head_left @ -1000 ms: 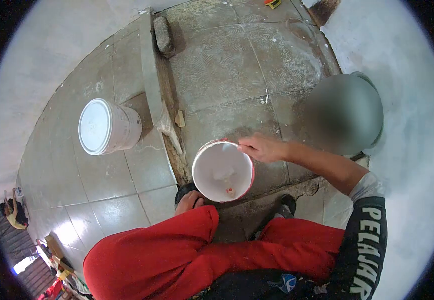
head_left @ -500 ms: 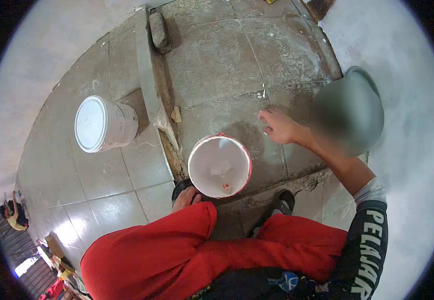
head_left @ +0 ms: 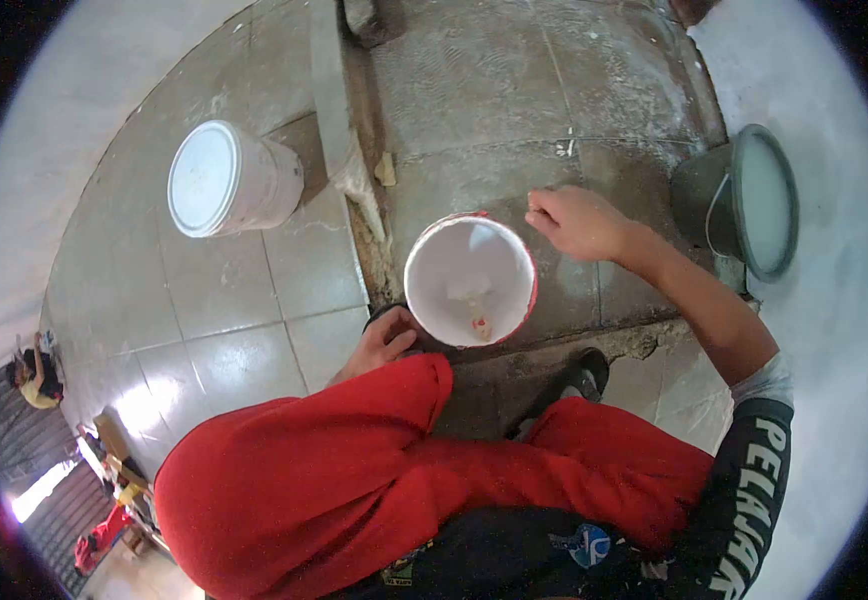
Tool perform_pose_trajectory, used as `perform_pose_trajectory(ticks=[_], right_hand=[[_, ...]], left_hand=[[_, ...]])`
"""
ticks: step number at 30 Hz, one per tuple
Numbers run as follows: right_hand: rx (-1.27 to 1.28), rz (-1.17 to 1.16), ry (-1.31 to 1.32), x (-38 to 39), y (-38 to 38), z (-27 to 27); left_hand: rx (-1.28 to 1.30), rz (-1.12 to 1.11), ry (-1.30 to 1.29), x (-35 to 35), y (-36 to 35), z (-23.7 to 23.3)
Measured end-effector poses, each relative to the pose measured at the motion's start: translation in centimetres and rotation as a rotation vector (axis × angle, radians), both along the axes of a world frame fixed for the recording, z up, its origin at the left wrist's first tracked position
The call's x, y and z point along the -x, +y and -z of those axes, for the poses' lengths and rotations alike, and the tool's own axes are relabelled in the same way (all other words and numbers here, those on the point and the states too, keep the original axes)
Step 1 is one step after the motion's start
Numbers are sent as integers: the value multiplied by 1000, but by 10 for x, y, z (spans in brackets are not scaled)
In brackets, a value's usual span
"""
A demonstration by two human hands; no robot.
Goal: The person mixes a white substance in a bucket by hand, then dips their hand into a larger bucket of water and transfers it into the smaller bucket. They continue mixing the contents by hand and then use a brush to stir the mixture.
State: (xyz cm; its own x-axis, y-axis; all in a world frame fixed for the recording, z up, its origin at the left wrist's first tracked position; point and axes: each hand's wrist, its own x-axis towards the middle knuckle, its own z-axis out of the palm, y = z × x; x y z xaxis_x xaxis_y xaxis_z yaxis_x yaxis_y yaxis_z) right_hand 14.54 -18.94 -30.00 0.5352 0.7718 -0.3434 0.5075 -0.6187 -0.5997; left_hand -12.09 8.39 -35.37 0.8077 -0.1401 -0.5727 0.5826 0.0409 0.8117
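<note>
A white pail with a red outer side (head_left: 470, 282) stands in front of me, its open mouth facing up. Inside it lie a pale residue and a small reddish speck. My left hand (head_left: 386, 340) is by the pail's left side above a dark shoe, holding nothing visible, with its fingers loosely bent and apart. To the right of the pail, my right hand (head_left: 582, 222) hovers over the floor with curled fingers; whatever is in them, if anything, is hidden.
A lidded white bucket (head_left: 236, 180) stands beyond a raised ledge (head_left: 339, 110) on the left. A grey-green bucket (head_left: 766, 202) with pale contents is at the right wall. A stone (head_left: 362, 20) sits by the ledge. A person (head_left: 38, 372) is far left.
My right hand has turned and its fingers have curled more. My left hand shows more fully beside the pail. The view has shifted, and the grey-green bucket's mouth now shows clearly.
</note>
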Motion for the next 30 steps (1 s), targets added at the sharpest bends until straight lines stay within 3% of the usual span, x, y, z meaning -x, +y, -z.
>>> perform_pose_trajectory(ticks=[9, 11, 12, 16, 20, 22, 30], right_hand=[[84, -89, 4, 8, 6, 4], [-144, 35, -472, 22, 11, 0], [-145, 33, -469, 30, 15, -8], [-147, -388, -400, 81, 33, -38], [-211, -393, -346, 114, 51, -21], [-27, -523, -454, 121, 61, -18], [37, -502, -577, 118, 55, -24]], left_hand=[[194, -28, -31, -5, 3, 3], [220, -49, 1, -8, 2, -3], [245, -71, 34, -9, 2, -6], [280, -104, -3, -15, 1, -3], [263, -32, -55, -34, 3, -14], [270, -24, -73, -41, 2, -20], [387, -63, -47, -54, 1, -27]])
